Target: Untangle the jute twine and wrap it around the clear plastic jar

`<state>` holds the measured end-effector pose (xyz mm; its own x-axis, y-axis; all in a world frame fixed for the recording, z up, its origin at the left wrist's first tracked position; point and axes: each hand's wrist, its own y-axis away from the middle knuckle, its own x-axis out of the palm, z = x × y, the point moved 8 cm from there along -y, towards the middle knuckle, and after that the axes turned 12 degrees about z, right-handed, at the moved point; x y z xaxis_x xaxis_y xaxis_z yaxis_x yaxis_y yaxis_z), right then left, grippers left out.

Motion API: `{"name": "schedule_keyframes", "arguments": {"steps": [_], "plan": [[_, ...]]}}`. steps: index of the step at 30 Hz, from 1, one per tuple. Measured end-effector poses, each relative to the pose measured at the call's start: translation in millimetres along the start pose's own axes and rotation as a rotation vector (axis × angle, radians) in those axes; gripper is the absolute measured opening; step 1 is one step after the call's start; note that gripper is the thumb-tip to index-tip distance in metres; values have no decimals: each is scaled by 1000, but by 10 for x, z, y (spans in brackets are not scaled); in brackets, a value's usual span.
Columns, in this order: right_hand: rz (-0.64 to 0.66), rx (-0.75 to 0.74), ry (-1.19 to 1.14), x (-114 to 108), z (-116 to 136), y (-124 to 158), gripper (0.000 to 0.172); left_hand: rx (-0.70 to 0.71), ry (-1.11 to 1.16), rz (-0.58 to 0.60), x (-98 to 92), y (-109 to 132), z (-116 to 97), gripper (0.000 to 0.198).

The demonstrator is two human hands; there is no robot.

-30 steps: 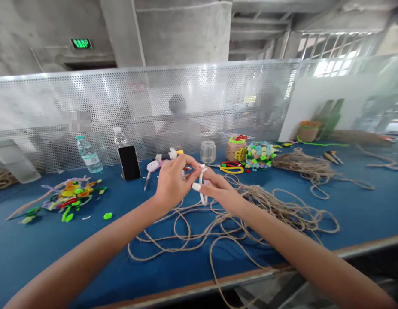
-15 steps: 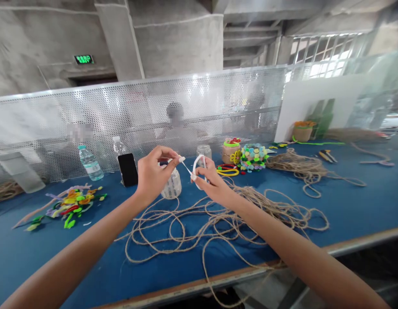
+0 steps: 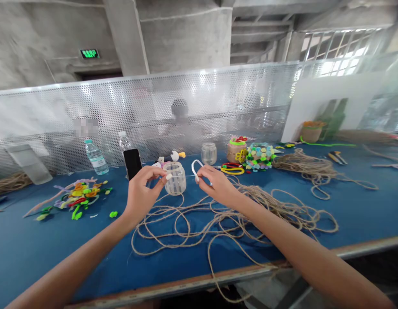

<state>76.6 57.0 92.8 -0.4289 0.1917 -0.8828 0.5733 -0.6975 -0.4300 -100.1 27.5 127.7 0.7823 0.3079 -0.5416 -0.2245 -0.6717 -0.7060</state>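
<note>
My left hand [image 3: 146, 189] pinches a small white fluffy piece [image 3: 168, 176] between thumb and fingertips. My right hand [image 3: 214, 180] is closed on a white pipe cleaner [image 3: 196, 163], which curves up in a loop above its fingers. A thin pale strand [image 3: 186, 176] is drawn nearly level between the two hands. Just behind it, a glass jar with whitish stripes [image 3: 175, 186] stands upright on the blue table. Loose jute twine [image 3: 186, 234] spreads beneath both hands.
Colourful pipe-cleaner pieces [image 3: 77, 195] lie at left, near a phone [image 3: 132, 164] and a water bottle [image 3: 97, 158]. Behind stand a clear jar [image 3: 208, 153] and a pompom-covered jar [image 3: 259, 157]. Red and yellow-handled tools [image 3: 232, 169] and pliers [image 3: 336, 157] lie rightward. A perforated screen [image 3: 137, 107] closes the back.
My hands have moved further apart, and the strand between them is longer and flatter. The striped jar shows more fully. The whole view has shifted slightly.
</note>
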Motion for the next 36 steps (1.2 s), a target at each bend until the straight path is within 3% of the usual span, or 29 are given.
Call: {"name": "schedule_keyframes", "arguments": {"steps": [6, 11, 18, 36], "plan": [[104, 107, 55, 173, -132, -210, 15, -171, 64, -75, 119, 44, 575, 16], [77, 186, 172, 143, -187, -363, 19, -208, 37, -165, 275, 64, 839, 16], [66, 243, 276, 151, -201, -403, 22, -155, -51, -180, 374, 66, 904, 10], [82, 271, 359, 239, -210, -413, 25, -77, -236, -241, 362, 55, 801, 7]]}}
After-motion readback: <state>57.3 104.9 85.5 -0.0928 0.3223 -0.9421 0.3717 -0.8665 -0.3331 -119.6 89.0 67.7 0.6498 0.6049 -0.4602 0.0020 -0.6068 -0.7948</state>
